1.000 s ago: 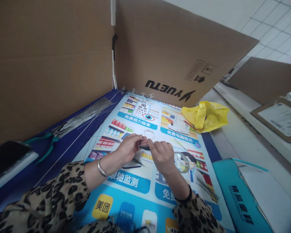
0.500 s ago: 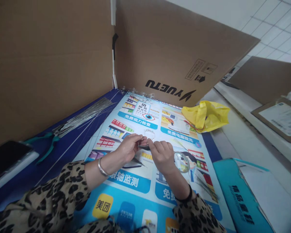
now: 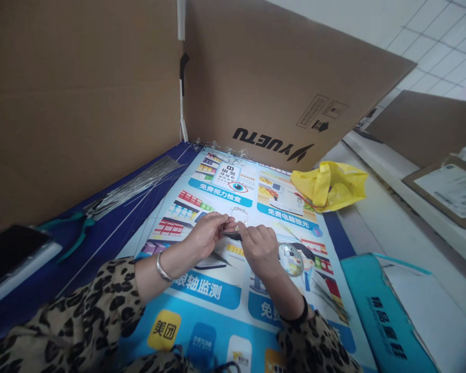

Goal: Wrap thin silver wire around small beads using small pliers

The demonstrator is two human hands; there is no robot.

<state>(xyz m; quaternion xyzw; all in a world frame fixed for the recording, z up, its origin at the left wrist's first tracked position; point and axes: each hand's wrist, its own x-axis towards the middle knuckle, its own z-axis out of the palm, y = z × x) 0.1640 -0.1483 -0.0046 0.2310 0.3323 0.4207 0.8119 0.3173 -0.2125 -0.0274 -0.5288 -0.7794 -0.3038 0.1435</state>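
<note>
My left hand [image 3: 206,235] is closed, its thumb and fingertips pinched together over the poster. Opposite it, my right hand [image 3: 259,249] is also closed, with the index finger and thumb meeting close to the left fingertips. A small dark piece [image 3: 231,235] spans the gap between both hands; which one grips it I cannot tell. Just beyond the fingertips shows a ring of clear beads [image 3: 239,213], and I cannot tell whether it is held or lying down. A clear round dish [image 3: 291,259] rests beside my right wrist.
Teal-handled pliers [image 3: 77,233] and a bundle of thin wires [image 3: 140,181] lie at left, near a dark phone-like slab [image 3: 13,261]. Cardboard walls [image 3: 264,77] stand behind. At right are a yellow bag [image 3: 330,186] and a teal box [image 3: 384,316]. Wire strands [image 3: 332,298] lie on the poster.
Both hands stay almost in place. The left hand and the dark piece have shifted very slightly; nothing has been let go.
</note>
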